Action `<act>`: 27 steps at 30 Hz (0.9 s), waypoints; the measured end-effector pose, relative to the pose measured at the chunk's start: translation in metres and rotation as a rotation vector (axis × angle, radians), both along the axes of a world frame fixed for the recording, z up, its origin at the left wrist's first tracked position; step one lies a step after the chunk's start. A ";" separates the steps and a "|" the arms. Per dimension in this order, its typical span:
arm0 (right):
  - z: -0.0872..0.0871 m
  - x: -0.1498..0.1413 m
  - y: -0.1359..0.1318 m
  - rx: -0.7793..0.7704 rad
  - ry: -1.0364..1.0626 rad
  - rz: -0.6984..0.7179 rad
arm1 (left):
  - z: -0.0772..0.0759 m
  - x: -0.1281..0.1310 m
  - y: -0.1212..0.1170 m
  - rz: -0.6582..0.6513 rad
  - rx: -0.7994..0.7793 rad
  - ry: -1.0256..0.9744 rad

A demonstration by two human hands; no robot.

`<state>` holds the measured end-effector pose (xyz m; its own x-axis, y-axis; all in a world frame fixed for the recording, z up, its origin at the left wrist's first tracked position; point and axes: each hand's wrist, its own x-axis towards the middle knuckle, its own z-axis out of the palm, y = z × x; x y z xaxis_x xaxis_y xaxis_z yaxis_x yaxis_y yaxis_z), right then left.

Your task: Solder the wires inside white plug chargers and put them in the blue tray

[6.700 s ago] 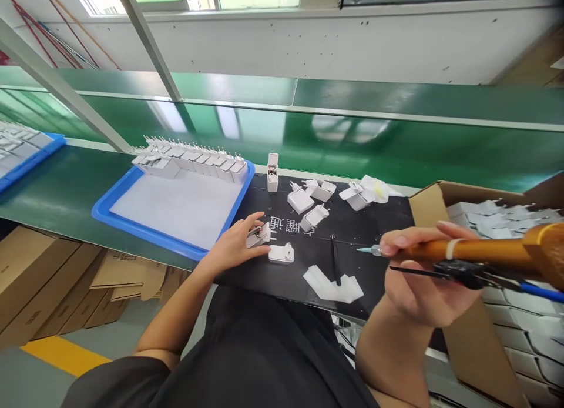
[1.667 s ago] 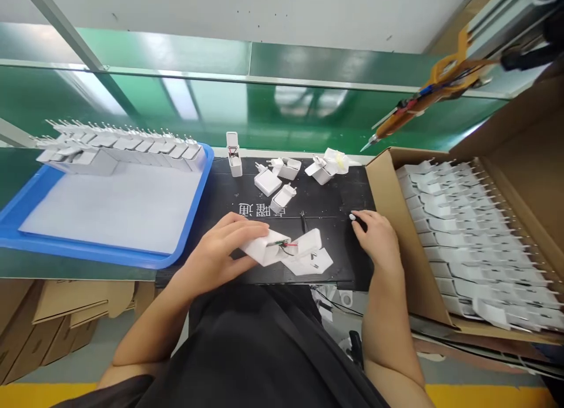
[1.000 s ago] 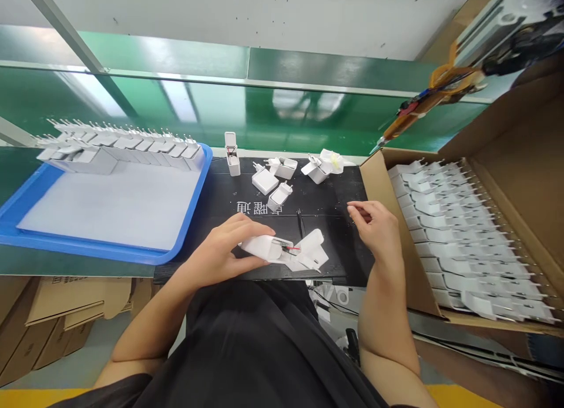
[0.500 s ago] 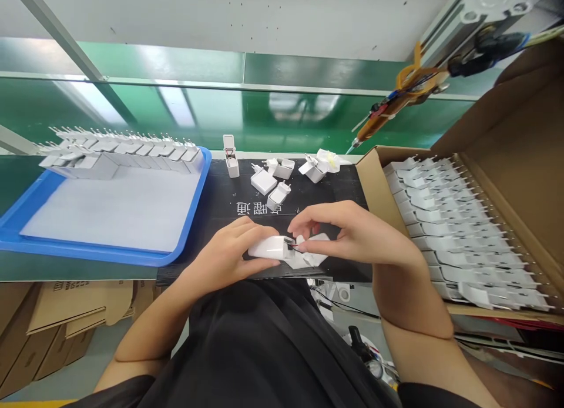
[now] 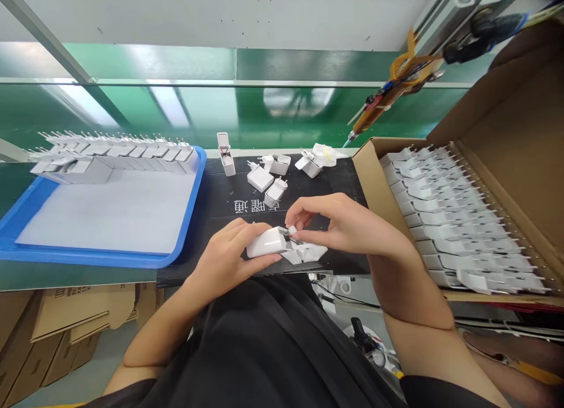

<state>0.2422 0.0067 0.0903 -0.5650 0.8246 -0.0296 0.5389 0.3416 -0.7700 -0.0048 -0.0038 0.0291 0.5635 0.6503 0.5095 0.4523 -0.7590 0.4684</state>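
Observation:
My left hand grips a white plastic charger housing between thumb and fingers, its open end facing right with dark insides showing. At that open end, the thumb and fingertips of my right hand pinch a small white piece. Thin wires seem to run between piece and housing, though the fingers partly hide them. Beneath both lie flat white pieces on the black mat. Farther back on the mat are several white plug chargers, and one open housing stands upright.
At left, a blue tray holds rows of white plug chargers. A cardboard box at right is filled with more, pins outward. An orange-brown dispenser with a pale tip slants down above the mat's back right, near crumpled white film.
My right hand's fingers have closed around the small white piece and brought it nearer the housing's open end. The housing has tilted slightly in my left hand. The view has shifted a little.

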 end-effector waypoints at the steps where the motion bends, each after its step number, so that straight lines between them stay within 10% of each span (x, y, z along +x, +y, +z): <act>1: -0.001 0.000 0.000 0.015 0.003 -0.002 | 0.000 0.000 0.000 0.008 0.015 0.002; 27: -0.007 -0.004 -0.001 0.188 0.005 -0.029 | 0.001 0.004 -0.002 0.058 0.043 -0.023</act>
<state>0.2380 0.0060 0.0835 -0.5408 0.8313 0.1286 0.5472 0.4638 -0.6968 -0.0007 -0.0055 0.0303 0.5135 0.6587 0.5499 0.4857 -0.7514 0.4466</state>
